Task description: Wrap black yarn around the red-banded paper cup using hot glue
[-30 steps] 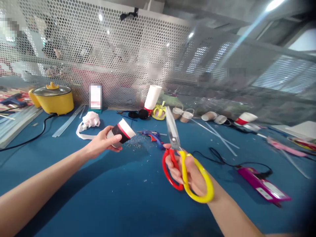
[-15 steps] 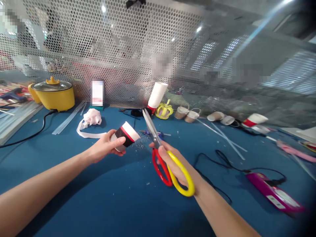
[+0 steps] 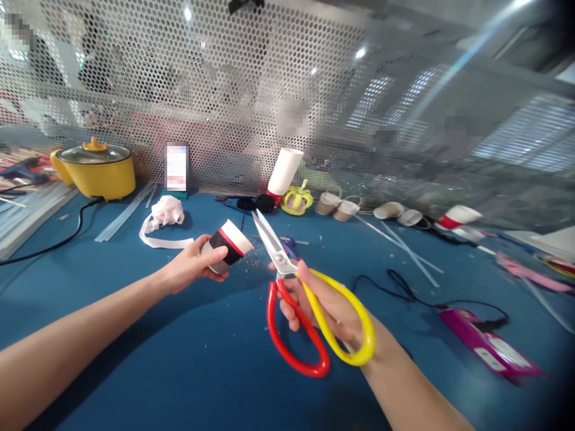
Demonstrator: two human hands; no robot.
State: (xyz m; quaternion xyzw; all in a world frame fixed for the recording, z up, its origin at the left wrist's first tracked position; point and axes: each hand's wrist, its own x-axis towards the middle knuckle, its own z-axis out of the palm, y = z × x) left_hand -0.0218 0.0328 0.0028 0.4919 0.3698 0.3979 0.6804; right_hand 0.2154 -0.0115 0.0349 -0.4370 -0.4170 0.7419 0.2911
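The left hand point(image 3: 191, 267) is curled around a paper cup point(image 3: 227, 244), tipped sideways just above the blue counter point(image 3: 179, 359). The right hand point(image 3: 327, 305) grips scissors point(image 3: 305, 305) by the red and yellow loops, blades slightly parted, tips right next to the cup's rim. No readable writing anywhere; the label by the mesh is blurred. Plenty of bare counter in front of both hands.

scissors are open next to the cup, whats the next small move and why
Probably bring the scissors a little left so the parted blades straddle the rim of the paper cup. The left hand holds the cup on its side, mouth toward the blades, and the right hand has the handles spread; the blade tips sit just short of the rim, not touching it.
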